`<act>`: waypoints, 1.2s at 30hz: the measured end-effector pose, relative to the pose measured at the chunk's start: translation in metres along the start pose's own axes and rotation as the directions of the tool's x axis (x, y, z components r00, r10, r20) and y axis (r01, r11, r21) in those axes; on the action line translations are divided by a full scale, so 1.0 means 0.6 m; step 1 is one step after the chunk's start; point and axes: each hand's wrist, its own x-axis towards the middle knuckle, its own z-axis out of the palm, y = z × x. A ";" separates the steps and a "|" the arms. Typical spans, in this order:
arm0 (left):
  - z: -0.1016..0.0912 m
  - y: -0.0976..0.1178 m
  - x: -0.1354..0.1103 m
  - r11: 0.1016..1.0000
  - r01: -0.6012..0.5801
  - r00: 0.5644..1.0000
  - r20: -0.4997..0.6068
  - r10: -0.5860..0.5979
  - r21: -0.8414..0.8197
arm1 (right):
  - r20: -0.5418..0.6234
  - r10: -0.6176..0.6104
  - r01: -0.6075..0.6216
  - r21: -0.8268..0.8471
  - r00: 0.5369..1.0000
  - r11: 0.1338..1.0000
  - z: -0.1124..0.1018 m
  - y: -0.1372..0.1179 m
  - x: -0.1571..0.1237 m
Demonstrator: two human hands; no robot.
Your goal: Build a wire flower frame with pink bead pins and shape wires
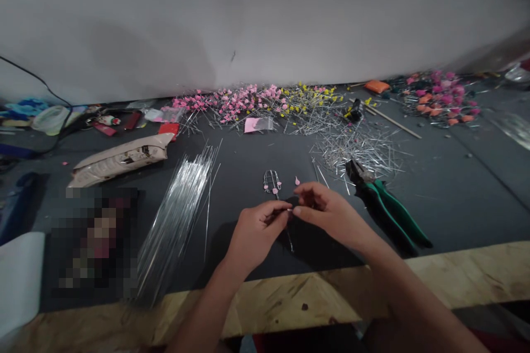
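Observation:
My left hand point(257, 230) and my right hand point(325, 210) meet over the dark mat, fingertips pinched together on a thin wire piece point(290, 237) that runs down between them. Just beyond the fingers lies a small bent wire frame with pink beads point(272, 182) and a single pink bead point(297, 181). A long bundle of straight silver wires point(178, 215) lies to the left of my left hand. Green-handled pliers point(383, 204) rest to the right of my right hand.
Pink- and yellow-tipped pins point(256, 102) and loose cut wires point(356, 149) are heaped along the back wall, more pink and orange ones point(439, 96) at far right. A paper packet point(120, 160) lies left. The wooden table edge point(290, 298) runs along the front.

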 end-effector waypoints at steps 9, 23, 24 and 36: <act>-0.004 0.009 -0.001 1.000 -0.013 0.996 0.088 0.012 0.013 | 0.113 0.025 -0.045 0.181 0.993 0.983 0.016 -0.003 -0.004; -0.015 0.011 -0.004 0.926 0.157 0.976 0.199 -0.092 -0.342 | 0.260 0.039 -0.123 0.314 0.965 0.941 0.008 -0.013 -0.012; -0.017 0.012 -0.004 0.927 0.151 0.978 0.187 -0.090 -0.343 | 0.253 0.034 -0.114 0.306 0.967 0.945 0.009 -0.013 -0.013; -0.045 0.009 0.004 0.937 0.151 0.987 0.092 -0.129 -0.316 | 0.163 0.052 -0.078 0.160 0.985 0.984 0.013 -0.005 -0.016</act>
